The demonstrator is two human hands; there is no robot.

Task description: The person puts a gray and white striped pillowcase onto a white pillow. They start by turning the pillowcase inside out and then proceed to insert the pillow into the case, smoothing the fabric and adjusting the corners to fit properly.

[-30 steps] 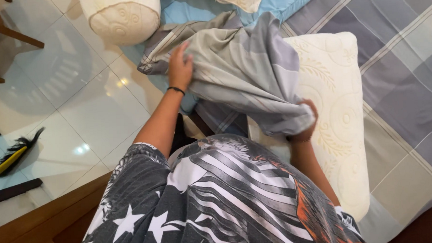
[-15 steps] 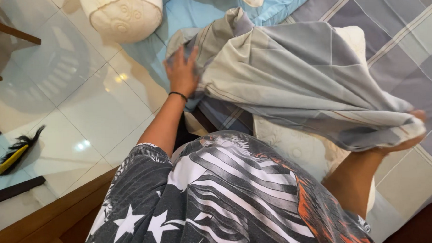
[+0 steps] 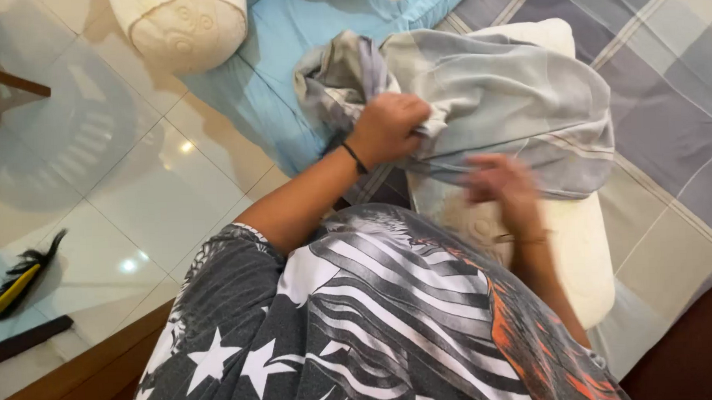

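Observation:
A grey checked pillowcase (image 3: 510, 100) lies bunched over the far end of a cream quilted pillow (image 3: 578, 247) on the bed. My left hand (image 3: 389, 128), with a dark band at the wrist, is closed on a gathered fold of the pillowcase near its open end. My right hand (image 3: 501, 187) is blurred with motion just below the pillowcase's lower edge, over the pillow; whether it grips the cloth I cannot tell. My patterned grey shirt fills the bottom of the view.
The bed has a grey and lilac checked sheet (image 3: 668, 94) and a light blue sheet (image 3: 288, 60) hanging to the tiled floor (image 3: 135, 192). A cream bolster (image 3: 180, 29) lies at top left. A yellow-handled feather duster (image 3: 19, 279) rests at left.
My right hand has come back from the far right toward the middle of the pillow. My left hand has moved right and bunched the pillowcase's end; the cloth now covers only the pillow's far part.

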